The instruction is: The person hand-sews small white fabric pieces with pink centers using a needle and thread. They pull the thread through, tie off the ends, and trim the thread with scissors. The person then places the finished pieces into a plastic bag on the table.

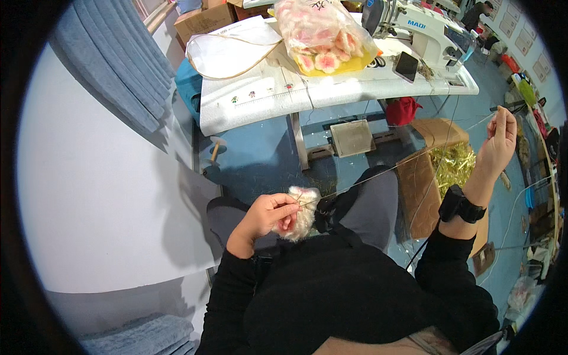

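Observation:
My left hand (273, 215) is in front of my lap, thumb and forefinger pinching a thin strand. The curled lower fingers hold a fluffy cream-and-pink plush piece (306, 217), partly hidden by the hand. From this piece a pale thread (368, 178) runs taut up and to the right. Far out to that side, my raised right hand (502, 129) pinches the thread between thumb and fingertips. Whether a needle is in either hand is too small to tell.
Ahead stands a white sewing table (262, 102) with a MAQI sewing machine (417, 29), a bag of plush pieces (326, 40), a phone (405, 67) and scissors (377, 61). A cardboard box (415, 195) with gold tinsel (452, 166) sits at right. Another person (477, 17) is far off.

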`<state>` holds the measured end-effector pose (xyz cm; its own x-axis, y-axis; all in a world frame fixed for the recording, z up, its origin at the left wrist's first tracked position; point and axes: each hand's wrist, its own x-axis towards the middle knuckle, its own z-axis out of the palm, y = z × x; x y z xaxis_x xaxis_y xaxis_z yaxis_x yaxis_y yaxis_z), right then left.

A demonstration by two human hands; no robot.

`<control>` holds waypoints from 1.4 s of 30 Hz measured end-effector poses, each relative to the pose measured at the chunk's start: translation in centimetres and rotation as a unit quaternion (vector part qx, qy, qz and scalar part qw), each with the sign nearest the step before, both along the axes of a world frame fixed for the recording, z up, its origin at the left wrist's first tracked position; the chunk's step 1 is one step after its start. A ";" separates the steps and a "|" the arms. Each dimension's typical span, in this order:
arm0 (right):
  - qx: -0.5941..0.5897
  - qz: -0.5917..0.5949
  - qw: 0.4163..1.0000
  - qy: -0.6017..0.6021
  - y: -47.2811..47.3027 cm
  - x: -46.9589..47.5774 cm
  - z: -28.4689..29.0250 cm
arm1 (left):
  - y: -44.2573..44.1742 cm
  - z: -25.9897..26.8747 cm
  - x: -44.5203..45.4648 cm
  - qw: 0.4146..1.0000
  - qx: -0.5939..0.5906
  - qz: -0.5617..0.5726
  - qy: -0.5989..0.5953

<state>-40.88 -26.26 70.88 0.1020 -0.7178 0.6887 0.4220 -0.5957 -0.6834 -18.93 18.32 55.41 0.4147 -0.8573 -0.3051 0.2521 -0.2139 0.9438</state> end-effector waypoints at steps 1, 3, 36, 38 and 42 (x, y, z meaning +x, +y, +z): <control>0.011 -0.010 1.000 -0.002 -0.8 0.0 -0.5 | 0.0 -0.1 0.0 1.000 -0.004 0.003 0.001; 0.039 -0.041 0.998 -0.011 -2.4 0.0 -1.6 | 0.0 -0.2 0.2 1.000 0.004 0.009 0.011; -0.078 0.421 0.778 0.459 20.8 10.8 -10.6 | -3.5 1.5 0.1 0.998 -0.031 0.041 -0.031; -0.129 0.391 0.809 0.420 20.6 10.6 -10.1 | -3.7 1.2 0.1 0.999 -0.034 0.019 -0.029; -0.152 0.347 0.848 0.372 19.9 9.9 -8.0 | -3.8 1.0 0.0 0.999 -0.024 0.001 -0.026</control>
<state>-31.01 -6.32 62.84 0.9139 -0.1089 0.3911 0.2624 -0.5766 -0.7738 -18.90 14.50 56.37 0.4309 -0.8696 -0.2411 0.2028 -0.1670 0.9649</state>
